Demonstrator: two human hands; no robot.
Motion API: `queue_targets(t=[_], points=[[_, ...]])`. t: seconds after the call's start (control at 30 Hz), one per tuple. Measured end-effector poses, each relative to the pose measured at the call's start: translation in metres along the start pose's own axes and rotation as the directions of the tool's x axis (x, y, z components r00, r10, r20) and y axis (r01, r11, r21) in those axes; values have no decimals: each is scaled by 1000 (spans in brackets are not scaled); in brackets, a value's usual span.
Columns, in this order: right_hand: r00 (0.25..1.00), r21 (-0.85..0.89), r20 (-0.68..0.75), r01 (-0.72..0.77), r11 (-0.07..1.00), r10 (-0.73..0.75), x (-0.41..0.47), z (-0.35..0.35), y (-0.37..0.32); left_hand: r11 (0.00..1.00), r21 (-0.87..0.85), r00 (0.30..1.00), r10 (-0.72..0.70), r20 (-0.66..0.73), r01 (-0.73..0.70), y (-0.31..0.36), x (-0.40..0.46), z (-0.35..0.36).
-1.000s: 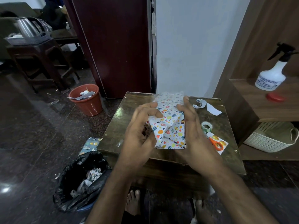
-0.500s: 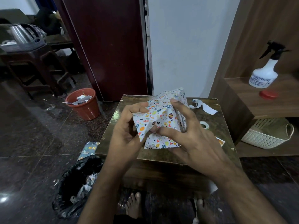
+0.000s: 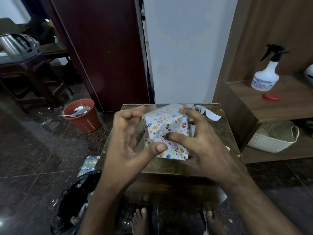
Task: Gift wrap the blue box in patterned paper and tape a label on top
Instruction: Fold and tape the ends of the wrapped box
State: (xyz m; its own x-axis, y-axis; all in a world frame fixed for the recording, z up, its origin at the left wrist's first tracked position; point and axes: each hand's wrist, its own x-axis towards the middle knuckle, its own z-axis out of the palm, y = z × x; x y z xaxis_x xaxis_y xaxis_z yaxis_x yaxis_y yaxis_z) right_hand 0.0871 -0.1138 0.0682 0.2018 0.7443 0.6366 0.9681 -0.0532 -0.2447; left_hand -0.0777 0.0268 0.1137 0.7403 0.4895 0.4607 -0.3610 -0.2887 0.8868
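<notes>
The box, wrapped in white paper with colourful egg prints, is held just above the small wooden table, its folded end facing me. My right hand grips it from the right, fingers over the top edge and thumb lying across the folded end. My left hand is at its left side: the thumb presses the lower flap, and the curled fingers are blurred near the top left corner. A white label strip lies curled at the table's back right. No blue surface of the box shows.
An orange bin stands on the floor to the left, with a black rubbish bag and a paper scrap nearer me. To the right, a shelf holds a spray bottle and red lid, above a white basket. My bare feet are under the table.
The loose end flaps have been folded down flat against the box. The box has turned so this end faces me, and both hands have shifted their hold around it.
</notes>
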Motion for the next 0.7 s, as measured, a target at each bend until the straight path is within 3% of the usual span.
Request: queue_targets(t=[0.1, 0.3, 0.47, 0.57, 0.7], points=[[999, -24, -22, -35, 999, 34, 0, 2, 2, 941, 333, 972, 125, -197, -53, 12, 0, 1], [996, -53, -89, -19, 998, 15, 5, 4, -3, 832, 550, 981, 154, -121, -63, 21, 2, 20], [998, -64, -58, 6, 998, -10, 3, 5, -2, 922, 382, 970, 29, -241, 68, 19, 3, 18], [998, -20, -59, 10, 1000, -11, 4, 4, -1, 977, 203, 978, -25, -207, 68, 16, 2, 17], [997, -30, -67, 20, 999, -22, 5, 7, -1, 989, 143, 951, 15, -308, 31, 30, 1, 19]])
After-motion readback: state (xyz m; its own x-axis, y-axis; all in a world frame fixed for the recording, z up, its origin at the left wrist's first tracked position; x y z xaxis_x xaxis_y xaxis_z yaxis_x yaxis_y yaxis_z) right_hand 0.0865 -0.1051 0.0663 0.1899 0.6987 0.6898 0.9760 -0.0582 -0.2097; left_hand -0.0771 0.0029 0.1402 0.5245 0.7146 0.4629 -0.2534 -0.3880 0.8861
